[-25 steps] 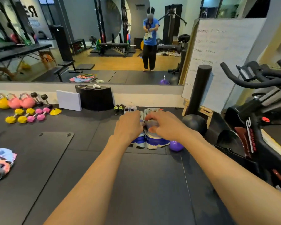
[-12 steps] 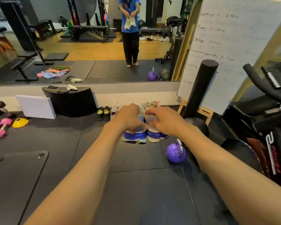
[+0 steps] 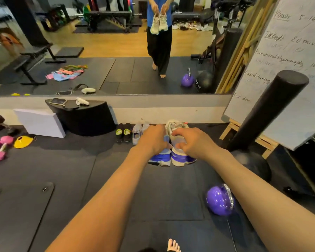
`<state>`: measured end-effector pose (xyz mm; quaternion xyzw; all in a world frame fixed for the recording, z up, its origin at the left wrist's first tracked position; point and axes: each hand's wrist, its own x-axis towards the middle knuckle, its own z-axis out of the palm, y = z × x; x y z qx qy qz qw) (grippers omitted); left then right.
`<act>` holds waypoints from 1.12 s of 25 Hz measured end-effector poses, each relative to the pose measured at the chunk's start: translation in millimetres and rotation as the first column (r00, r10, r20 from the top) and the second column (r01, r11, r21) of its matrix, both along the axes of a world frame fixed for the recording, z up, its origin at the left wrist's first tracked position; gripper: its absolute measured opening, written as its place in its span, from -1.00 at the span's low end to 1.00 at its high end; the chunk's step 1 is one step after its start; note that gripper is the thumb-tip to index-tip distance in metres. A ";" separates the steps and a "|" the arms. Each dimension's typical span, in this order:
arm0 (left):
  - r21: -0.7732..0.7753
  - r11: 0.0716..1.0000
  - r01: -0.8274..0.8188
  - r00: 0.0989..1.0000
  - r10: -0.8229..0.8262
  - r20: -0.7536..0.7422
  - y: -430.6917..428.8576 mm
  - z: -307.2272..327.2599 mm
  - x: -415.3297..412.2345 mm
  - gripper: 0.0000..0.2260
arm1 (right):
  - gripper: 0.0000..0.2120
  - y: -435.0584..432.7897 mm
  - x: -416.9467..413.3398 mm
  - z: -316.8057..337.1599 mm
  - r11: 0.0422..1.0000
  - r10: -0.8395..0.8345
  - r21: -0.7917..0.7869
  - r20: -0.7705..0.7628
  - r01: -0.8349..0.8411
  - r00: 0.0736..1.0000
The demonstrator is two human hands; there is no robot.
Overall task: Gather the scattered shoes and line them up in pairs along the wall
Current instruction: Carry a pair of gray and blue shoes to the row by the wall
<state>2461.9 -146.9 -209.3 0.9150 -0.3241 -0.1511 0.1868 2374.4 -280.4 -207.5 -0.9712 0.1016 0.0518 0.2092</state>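
Closer to the wall (image 3: 171,113) than a second ago, both outstretched arms carry the blue-and-white sneakers (image 3: 180,158) above the mat (image 3: 62,170), just right of a white pair (image 3: 137,132) and a black pair (image 3: 124,132). With fingers curled, the left hand (image 3: 153,140) and right hand (image 3: 193,142) each grip one shoe's collar, hiding the uppers. On the whiteboard (image 3: 280,79), handwriting reads "Power", "Strength 20 min" and "Conditioning"; other lines are illegible.

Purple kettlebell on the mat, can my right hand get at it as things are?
Probably not yet. The purple kettlebell sits in the open on the mat, but your right hand has its grip on a blue-heeled sneaker, so it would need to set that down first.
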 end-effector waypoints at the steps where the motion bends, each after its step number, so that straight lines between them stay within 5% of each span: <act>1: 0.009 1.000 0.002 1.000 -0.002 0.012 -7.6 -4.7 22.5 -0.63 | -0.63 -8.7 23.7 -4.2 1.000 0.001 0.011 -0.011 -0.001 1.000; 13: -0.076 0.994 0.077 0.979 -0.090 -0.185 -133.6 -137.2 311.2 -0.80 | -0.96 -130.9 314.8 -105.2 0.997 -0.054 -0.065 -0.256 0.039 0.965; 19: -0.055 0.998 0.012 0.971 -0.025 -0.238 -195.2 -220.2 415.5 -0.79 | -0.80 -191.6 422.4 -198.1 0.995 -0.061 -0.089 -0.261 0.039 0.963; 28: -0.019 1.000 -0.016 0.969 0.011 -0.246 -226.6 -508.6 498.3 -0.80 | -0.71 -243.8 521.5 -460.9 0.990 -0.094 -0.126 -0.321 0.055 0.942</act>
